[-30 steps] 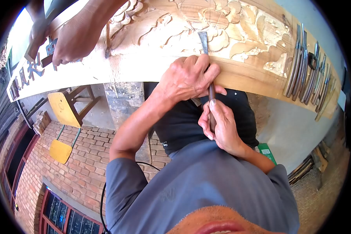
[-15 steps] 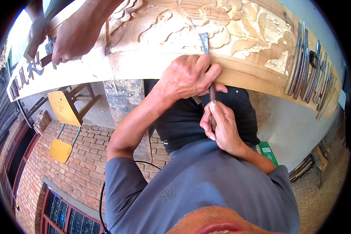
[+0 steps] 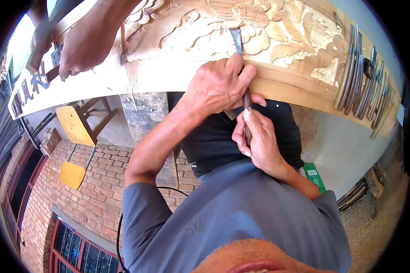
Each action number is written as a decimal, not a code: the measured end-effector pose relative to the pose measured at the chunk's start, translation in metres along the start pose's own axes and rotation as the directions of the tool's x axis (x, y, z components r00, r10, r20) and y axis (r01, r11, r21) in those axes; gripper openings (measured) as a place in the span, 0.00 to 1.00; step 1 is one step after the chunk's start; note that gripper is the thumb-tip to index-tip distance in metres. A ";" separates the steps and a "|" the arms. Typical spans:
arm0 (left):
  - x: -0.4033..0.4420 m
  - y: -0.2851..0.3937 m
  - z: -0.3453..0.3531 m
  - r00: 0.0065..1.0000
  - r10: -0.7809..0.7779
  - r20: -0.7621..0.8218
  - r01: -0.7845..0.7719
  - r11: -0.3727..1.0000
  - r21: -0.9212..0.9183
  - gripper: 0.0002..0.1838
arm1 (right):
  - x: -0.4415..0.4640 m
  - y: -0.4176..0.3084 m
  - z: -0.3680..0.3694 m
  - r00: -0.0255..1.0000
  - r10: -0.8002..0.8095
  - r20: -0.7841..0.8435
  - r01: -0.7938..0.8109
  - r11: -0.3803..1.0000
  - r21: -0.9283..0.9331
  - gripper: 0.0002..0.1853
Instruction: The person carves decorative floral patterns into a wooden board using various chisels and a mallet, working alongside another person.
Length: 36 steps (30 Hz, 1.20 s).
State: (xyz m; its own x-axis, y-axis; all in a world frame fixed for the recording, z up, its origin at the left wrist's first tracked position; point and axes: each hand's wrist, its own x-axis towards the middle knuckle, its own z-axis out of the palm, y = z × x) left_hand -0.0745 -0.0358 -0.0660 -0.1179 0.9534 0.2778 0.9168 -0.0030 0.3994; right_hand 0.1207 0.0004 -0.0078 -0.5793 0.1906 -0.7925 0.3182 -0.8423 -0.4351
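Observation:
Both of my hands are closed on one chisel (image 3: 237, 41), whose flat metal blade points away from me onto the carved wooden board (image 3: 191, 73). My left hand (image 3: 221, 85) wraps round the upper shaft by the board's near edge, knuckles up. Lower down, my right hand (image 3: 259, 139) grips the brown wooden handle near its end. Raised leaf and petal shapes surround the blade tip. Whether the cutting edge bites into the wood cannot be made out.
Several chisels (image 3: 360, 79) lie side by side at the board's right end. A co-worker's hand (image 3: 84, 45) holds a tool over dark characters at the left. Below stand a yellow chair (image 3: 73, 125) and a green box (image 3: 313, 176).
The chisel and both my hands have shifted slightly away from me, the blade tip moving further up the carving. The co-worker's hand has hardly moved.

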 end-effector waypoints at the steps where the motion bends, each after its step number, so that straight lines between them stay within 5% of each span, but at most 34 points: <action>1: 0.001 -0.001 -0.001 1.000 -0.010 -0.002 0.010 1.000 -0.008 0.37 | 0.001 -0.001 0.002 1.000 0.005 0.001 -0.005 1.000 0.025 0.25; 5: -0.003 0.003 -0.006 0.997 -0.029 0.070 0.029 1.000 0.009 0.33 | -0.002 -0.003 0.003 0.999 0.029 -0.015 -0.029 0.998 -0.057 0.24; 11: -0.011 -0.001 0.003 0.987 0.041 -0.156 -0.023 0.993 0.114 0.33 | -0.007 -0.017 -0.014 0.998 -0.063 -0.014 0.053 0.923 -0.382 0.22; 22: -0.004 0.000 0.003 0.989 0.120 -0.083 -0.119 0.993 0.006 0.30 | -0.026 -0.014 -0.013 0.994 0.078 0.078 -0.079 0.997 0.017 0.25; 36: 0.001 -0.001 -0.001 0.999 0.035 -0.013 -0.035 0.999 -0.009 0.32 | -0.021 -0.024 -0.001 0.989 0.138 0.060 -0.142 0.986 0.085 0.25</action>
State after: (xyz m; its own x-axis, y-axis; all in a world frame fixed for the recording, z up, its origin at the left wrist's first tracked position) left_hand -0.0761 -0.0353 -0.0654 -0.0911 0.9486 0.3032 0.9170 -0.0389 0.3970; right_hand 0.1259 0.0172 0.0193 -0.5740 0.0422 -0.8178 0.3322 -0.9008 -0.2796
